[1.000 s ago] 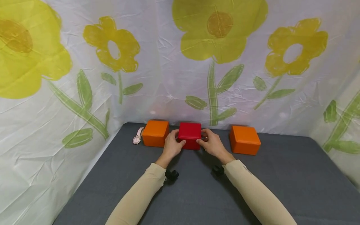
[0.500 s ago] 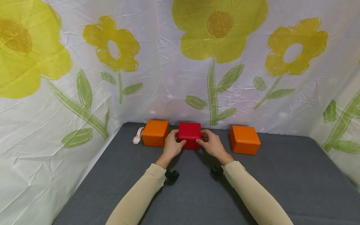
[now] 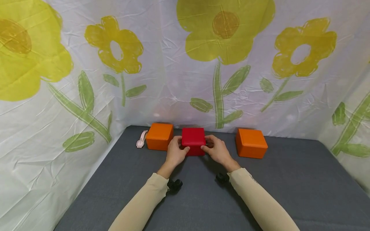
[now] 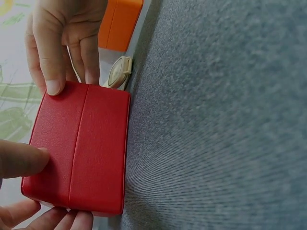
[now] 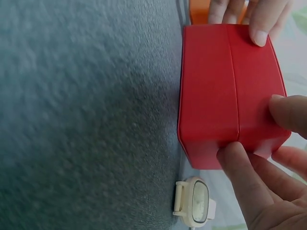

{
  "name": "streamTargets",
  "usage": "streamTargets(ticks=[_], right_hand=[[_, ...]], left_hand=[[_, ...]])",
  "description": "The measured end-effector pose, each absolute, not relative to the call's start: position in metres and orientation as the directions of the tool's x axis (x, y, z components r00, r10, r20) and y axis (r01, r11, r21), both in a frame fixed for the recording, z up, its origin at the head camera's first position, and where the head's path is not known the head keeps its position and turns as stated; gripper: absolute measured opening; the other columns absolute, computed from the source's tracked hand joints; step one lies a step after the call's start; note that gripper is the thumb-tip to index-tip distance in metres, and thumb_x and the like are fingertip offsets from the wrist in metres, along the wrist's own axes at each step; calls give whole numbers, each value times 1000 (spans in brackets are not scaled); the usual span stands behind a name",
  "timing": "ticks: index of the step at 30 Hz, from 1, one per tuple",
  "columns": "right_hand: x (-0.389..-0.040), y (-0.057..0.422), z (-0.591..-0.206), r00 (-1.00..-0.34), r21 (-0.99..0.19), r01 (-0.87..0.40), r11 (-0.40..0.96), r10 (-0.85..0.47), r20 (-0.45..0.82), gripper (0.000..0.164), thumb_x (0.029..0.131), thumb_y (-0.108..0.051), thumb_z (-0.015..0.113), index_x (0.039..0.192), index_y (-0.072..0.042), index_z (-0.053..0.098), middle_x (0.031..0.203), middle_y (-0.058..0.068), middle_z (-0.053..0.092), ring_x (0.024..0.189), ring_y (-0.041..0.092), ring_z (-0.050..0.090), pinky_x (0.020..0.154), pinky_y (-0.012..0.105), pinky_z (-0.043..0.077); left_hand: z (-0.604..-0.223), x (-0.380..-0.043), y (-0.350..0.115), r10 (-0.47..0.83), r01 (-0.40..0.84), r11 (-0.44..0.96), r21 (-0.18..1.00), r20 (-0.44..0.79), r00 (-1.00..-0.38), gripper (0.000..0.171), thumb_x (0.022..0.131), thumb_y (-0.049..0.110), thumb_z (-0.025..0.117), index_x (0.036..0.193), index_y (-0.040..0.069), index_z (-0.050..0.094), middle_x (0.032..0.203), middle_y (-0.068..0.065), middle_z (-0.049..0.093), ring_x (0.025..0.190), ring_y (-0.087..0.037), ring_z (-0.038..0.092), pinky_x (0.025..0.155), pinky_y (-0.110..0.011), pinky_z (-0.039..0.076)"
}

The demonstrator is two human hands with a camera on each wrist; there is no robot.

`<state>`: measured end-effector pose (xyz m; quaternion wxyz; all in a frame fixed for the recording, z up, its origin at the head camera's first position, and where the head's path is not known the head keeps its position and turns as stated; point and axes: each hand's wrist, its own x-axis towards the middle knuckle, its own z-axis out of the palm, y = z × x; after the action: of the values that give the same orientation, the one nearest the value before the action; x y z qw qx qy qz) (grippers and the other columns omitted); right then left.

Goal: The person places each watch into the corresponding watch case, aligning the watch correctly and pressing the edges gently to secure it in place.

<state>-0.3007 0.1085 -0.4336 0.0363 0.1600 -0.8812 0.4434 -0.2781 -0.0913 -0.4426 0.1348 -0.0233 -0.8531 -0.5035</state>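
A red box with its lid closed sits on the dark grey table, held from both sides. My left hand grips its left side, thumb on the front face and fingers along the side. On the opposite side my right hand does the same, its thumb pressing near the front right corner. The seam between lid and base shows in both wrist views. A cream-coloured watch lies beside the box near my right fingers; in the head view my right hand mostly hides it.
To the left stands an orange box, close to my left hand, with a pink watch beyond it. Another orange box stands to the right. A flower-printed curtain hangs behind the table's back edge.
The red box has shifted slightly toward me and to the left during the last half second, with both hands holding it. The orange boxes and pink watch stay where they were.
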Motion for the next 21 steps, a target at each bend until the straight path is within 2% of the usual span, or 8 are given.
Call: streamTargets(ticks=[15, 21], right_hand=[[-289, 105, -435, -943, -780, -325, 535, -249, 223, 45, 86, -19, 73, 127, -8, 57, 112, 9, 67, 92, 23, 67, 78, 37, 55], [-291, 105, -432, -957, -766, -281, 579, -228, 178, 53, 80, -14, 78, 127, -6, 54, 108, 12, 67, 92, 23, 65, 79, 39, 54]], left_hand=[[-447, -268, -98, -83, 200, 465, 862, 268, -960, 51, 83, 10, 73, 126, 0, 48, 116, -16, 57, 100, -30, 59, 84, -42, 53], [-448, -270, -102, -69, 144, 450, 881, 195, -978, 57, 80, 9, 76, 129, 2, 49, 120, -16, 59, 105, -31, 59, 84, -43, 53]])
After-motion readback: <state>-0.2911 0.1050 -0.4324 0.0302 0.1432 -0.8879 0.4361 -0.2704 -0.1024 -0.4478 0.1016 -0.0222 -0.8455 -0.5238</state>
